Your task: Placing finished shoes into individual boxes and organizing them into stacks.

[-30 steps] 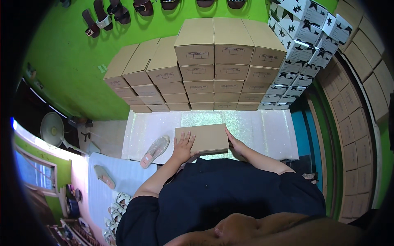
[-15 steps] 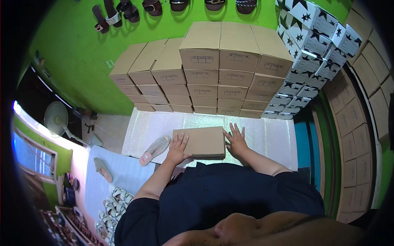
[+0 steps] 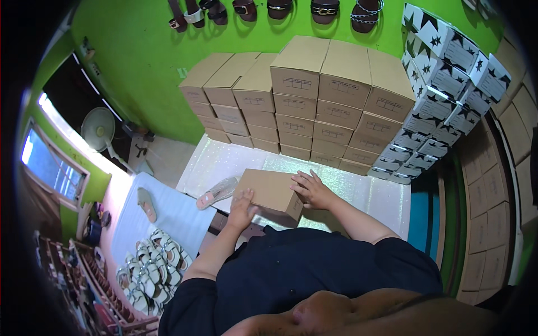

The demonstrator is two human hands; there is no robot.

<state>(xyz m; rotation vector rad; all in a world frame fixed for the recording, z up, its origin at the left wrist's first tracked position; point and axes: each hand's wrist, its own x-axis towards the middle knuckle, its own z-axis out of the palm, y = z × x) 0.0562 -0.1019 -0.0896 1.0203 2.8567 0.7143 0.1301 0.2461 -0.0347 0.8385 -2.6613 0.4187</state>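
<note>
At the frame's centre, the cardboard box (image 3: 268,183) sits between our hands — our left hand (image 3: 241,211) grasps its left edge; our right hand (image 3: 314,190), fingers spread, touches its top right.

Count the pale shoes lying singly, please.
2: one shoe beside the left hand, on the white sheet; another shoe on the pale-blue surface farther left. More may be hidden.

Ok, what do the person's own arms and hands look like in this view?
The left hand and right hand are ungloved. The forearms are bare, with no watch or bracelet showing. The dark navy short sleeves match the shirt. Rings are too small to tell.
</note>
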